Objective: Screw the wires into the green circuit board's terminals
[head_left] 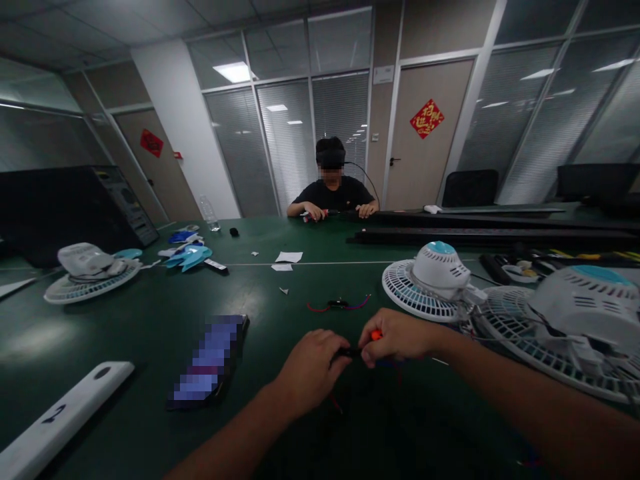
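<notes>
Black piece (353, 352) lies crosswise between my hands: left hand (314, 362) pinches one end, right hand (395, 335), closed around an orange thing (376, 335), meets the other.

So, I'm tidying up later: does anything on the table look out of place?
A few white scraps lie scattered on the green table, beyond the left hand, looking like stray litter. No spill or obvious damage shows.

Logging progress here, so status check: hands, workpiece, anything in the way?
Left hand: gripping small black part. Right hand: at its other end, holding orange item. Wired black module just beyond, apparently not blocking.
</notes>
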A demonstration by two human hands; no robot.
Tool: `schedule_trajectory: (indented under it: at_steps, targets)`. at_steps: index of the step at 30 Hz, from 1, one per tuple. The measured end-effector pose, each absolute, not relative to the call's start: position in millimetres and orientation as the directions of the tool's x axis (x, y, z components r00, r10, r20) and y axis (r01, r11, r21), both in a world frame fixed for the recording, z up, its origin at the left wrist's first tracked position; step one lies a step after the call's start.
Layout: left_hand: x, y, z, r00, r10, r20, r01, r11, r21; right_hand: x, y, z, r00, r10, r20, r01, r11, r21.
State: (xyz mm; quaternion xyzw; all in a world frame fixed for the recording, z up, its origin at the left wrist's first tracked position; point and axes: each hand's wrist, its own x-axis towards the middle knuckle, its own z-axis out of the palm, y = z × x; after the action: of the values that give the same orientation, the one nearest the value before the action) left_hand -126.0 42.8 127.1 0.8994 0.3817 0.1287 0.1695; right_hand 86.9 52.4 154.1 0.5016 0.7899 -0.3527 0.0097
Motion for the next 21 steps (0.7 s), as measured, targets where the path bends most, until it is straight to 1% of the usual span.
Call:
schedule_trajectory:
  at_steps: [2,4,6,9,12,14,17,21]
  targets:
    - [-123,61,126,0.68,0.723,0.122,0.651,-0.672,0.354,88,68,156,-0.488,0.787,-0.376,0.813,0.254,-0.523]
    - [-120,82,123,0.664,0.737,0.128,0.672,-0.663,0.331,89,83,159,-0.465,0.81,-0.358,0.839,0.274,-0.471]
    - [-117,101,120,0.642,0.754,0.138,0.694,-0.648,0.313,88,96,161,-0.43,0.854,-0.292,0.868,0.303,-0.393]
    - [-114,122,115,0.635,0.759,0.147,0.705,-0.646,0.292,88,108,162,-0.381,0.913,-0.148,0.905,0.336,-0.261]
    - [-112,132,110,0.643,0.753,0.142,0.704,-0.654,0.277,87,111,157,-0.369,0.928,-0.057,0.922,0.357,-0.15]
    - [-112,135,106,0.646,0.752,0.132,0.707,-0.654,0.27,85,111,153,-0.379,0.924,-0.046,0.923,0.374,-0.089]
    - [-112,139,101,0.641,0.759,0.114,0.718,-0.646,0.261,81,111,146,-0.394,0.916,-0.078,0.919,0.394,-0.017]
    - [-113,142,96,0.609,0.784,0.121,0.74,-0.616,0.269,75,114,138,-0.417,0.898,-0.141,0.905,0.425,0.028]
